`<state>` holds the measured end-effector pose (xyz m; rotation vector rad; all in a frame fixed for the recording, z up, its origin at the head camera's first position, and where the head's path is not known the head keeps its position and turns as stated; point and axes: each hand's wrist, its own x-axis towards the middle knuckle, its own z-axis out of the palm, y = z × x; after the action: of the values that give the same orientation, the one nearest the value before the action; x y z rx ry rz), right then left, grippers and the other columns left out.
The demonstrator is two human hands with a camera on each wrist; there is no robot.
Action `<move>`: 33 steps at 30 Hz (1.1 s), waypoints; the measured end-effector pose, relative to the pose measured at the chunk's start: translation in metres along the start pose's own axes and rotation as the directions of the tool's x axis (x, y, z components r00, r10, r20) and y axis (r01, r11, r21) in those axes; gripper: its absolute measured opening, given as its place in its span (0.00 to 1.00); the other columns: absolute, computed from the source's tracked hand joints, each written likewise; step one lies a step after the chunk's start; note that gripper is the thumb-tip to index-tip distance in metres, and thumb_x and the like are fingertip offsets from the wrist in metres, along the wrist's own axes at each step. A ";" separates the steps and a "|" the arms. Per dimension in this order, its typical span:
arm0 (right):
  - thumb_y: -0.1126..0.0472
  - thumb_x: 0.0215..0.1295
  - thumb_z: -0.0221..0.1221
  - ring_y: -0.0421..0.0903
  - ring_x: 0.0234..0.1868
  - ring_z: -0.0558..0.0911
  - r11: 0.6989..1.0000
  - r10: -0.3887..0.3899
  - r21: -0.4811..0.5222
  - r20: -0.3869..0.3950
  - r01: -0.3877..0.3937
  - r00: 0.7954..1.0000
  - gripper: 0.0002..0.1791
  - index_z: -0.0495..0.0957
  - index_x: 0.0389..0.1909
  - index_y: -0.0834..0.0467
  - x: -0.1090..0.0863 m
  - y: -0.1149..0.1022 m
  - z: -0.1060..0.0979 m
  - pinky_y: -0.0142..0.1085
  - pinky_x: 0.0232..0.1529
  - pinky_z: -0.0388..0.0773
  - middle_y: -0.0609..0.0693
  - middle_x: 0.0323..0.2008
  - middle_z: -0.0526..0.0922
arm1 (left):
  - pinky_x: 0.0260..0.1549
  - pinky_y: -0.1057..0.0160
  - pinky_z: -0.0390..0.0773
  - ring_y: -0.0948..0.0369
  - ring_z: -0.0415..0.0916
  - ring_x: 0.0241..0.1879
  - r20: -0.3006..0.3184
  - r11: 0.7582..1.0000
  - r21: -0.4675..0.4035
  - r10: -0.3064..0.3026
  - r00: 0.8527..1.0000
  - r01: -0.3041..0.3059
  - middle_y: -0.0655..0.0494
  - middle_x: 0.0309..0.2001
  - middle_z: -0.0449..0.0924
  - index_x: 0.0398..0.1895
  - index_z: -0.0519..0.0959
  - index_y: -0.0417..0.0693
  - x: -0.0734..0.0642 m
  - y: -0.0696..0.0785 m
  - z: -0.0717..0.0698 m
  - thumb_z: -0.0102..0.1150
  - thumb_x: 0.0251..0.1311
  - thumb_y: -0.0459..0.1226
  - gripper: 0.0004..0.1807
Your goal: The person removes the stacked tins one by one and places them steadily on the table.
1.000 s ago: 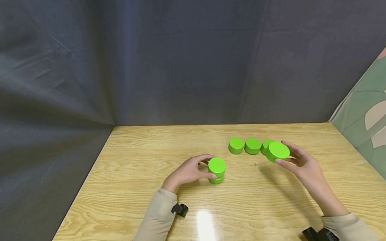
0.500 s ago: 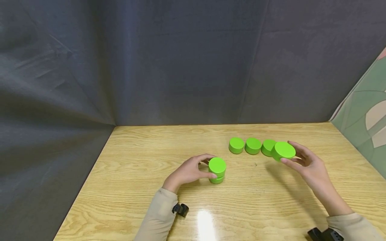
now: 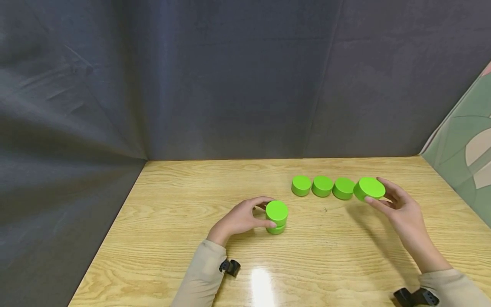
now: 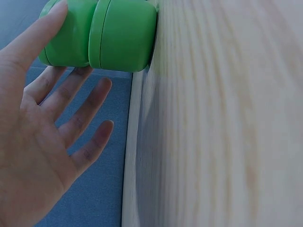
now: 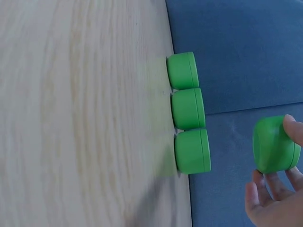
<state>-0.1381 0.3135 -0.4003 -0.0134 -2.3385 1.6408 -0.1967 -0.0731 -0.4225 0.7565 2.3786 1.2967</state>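
Two round green containers, each with a lid seam, are stacked on the table in the middle of the head view. My left hand [image 3: 243, 216] holds the upper container [image 4: 73, 35] between thumb and fingers. Below it the lower container [image 4: 127, 38] sits on the wood; the other fingers are spread beside the stack in the left wrist view. My right hand [image 3: 404, 215] grips another green container [image 3: 369, 188] by its side, tilted and raised above the table. In the right wrist view, that container [image 5: 273, 145] is apart from a row of three like it.
The row on the wooden table [image 3: 184, 183] has a left container [image 3: 301, 186], a middle container [image 3: 322, 186] and a right container [image 3: 343, 189], close side by side. A dark curtain [image 3: 245, 85] stands behind the table and along its left side. A patterned green panel [image 3: 468, 140] borders the right.
My right hand has moved to the right with its container, so the right container of the row shows fully. The left hand and the stack have stayed in place.
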 end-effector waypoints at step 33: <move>0.60 0.65 0.66 0.19 0.42 0.71 0.976 0.042 -0.215 0.018 -0.037 0.999 0.37 0.63 0.72 0.64 0.021 0.024 -0.019 0.13 0.39 0.69 0.20 0.42 0.71 | 0.60 0.56 0.71 0.66 0.72 0.55 -0.004 1.000 0.014 0.012 1.000 -0.012 0.69 0.54 0.77 0.64 0.74 0.67 0.001 0.000 0.000 0.73 0.54 0.50 0.33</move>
<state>-0.1576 0.3429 -0.4121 -0.0865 -2.5369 1.4045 -0.1978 -0.0731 -0.4226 0.7737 2.3922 1.2891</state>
